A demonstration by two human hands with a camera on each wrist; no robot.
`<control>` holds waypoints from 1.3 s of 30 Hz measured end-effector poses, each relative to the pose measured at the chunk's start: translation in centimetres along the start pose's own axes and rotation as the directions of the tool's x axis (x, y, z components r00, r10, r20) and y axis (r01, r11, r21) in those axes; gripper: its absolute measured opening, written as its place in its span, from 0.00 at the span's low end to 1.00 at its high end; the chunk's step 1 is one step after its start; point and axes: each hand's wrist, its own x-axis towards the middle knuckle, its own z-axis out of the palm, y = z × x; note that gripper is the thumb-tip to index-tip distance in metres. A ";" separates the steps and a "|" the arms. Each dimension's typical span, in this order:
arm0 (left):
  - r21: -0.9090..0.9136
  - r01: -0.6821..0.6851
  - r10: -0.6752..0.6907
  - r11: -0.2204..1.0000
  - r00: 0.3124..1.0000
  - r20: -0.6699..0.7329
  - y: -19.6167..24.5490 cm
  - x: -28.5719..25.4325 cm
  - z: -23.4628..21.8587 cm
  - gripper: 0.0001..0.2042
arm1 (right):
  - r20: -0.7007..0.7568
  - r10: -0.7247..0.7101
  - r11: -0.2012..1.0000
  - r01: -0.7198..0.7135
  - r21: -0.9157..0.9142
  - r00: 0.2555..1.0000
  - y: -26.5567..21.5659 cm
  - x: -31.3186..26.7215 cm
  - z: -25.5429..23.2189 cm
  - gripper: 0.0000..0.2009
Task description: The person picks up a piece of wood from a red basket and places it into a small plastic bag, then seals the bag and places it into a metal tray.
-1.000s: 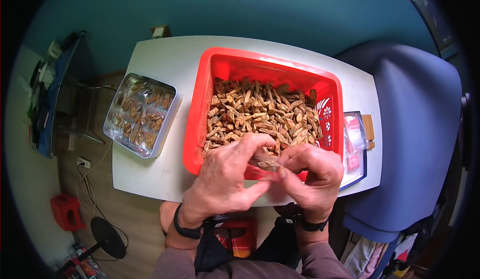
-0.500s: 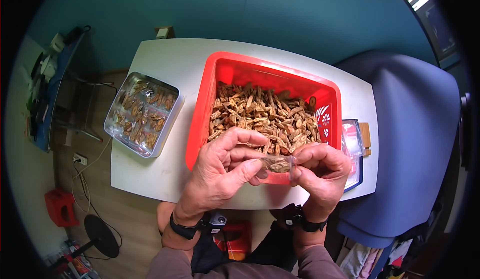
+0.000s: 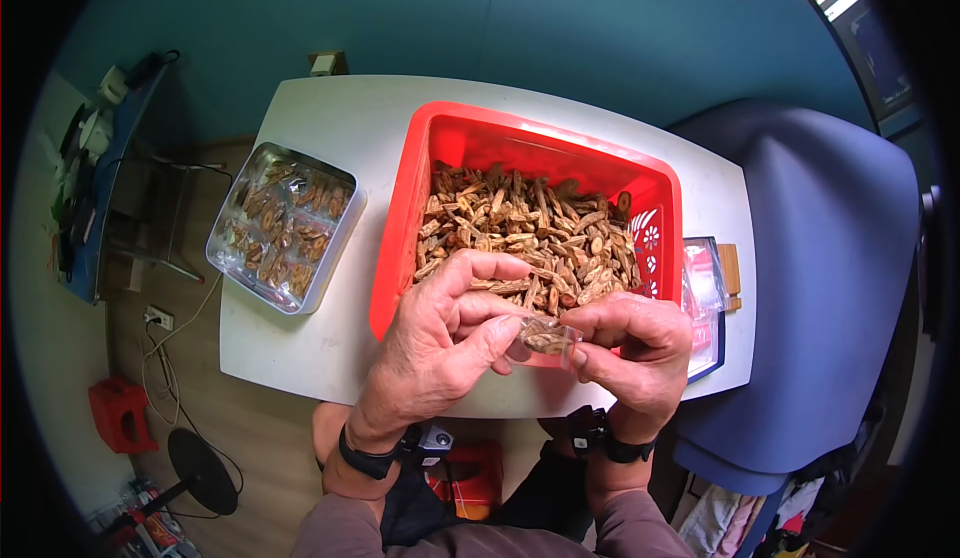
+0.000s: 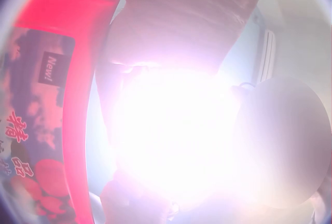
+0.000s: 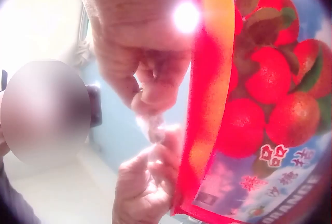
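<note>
Fingers of both hands (image 3: 430, 343) (image 3: 635, 353) pinch a small bag (image 3: 548, 338) over the red basket's (image 3: 397, 228) near edge.

Your left hand (image 3: 440, 338) and right hand (image 3: 635, 348) face each other, fingers bent, thumbs pinching; both wrists carry dark bands.

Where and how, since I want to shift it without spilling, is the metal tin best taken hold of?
Best grip, I'd judge: the left and right walls of the metal tin, coming in from both sides. It sits upright, its open top holds plastic bags, and bare table between its right wall and the red basket should leave finger room.
</note>
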 end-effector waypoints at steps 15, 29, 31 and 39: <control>-0.057 0.020 -0.018 0.998 0.999 0.034 0.3 -0.1 0.5 0.28 | -0.016 -0.119 0.992 0.119 0.031 0.993 1.0 -0.1 0.5 0.04; -0.058 0.002 0.000 0.998 0.999 0.037 -0.2 0.0 0.6 0.31 | -0.037 -0.313 0.947 0.310 -0.083 0.949 0.5 -0.1 1.9 0.03; -0.051 0.008 -0.007 0.999 1.000 0.028 -0.4 0.0 0.6 0.32 | -0.029 -0.316 0.945 0.311 -0.098 0.948 0.8 -0.2 1.8 0.03; -0.084 -0.014 0.018 0.996 0.999 0.037 0.1 0.0 1.0 0.32 | -0.147 -0.154 0.985 0.164 0.056 0.977 0.9 -0.6 2.4 0.04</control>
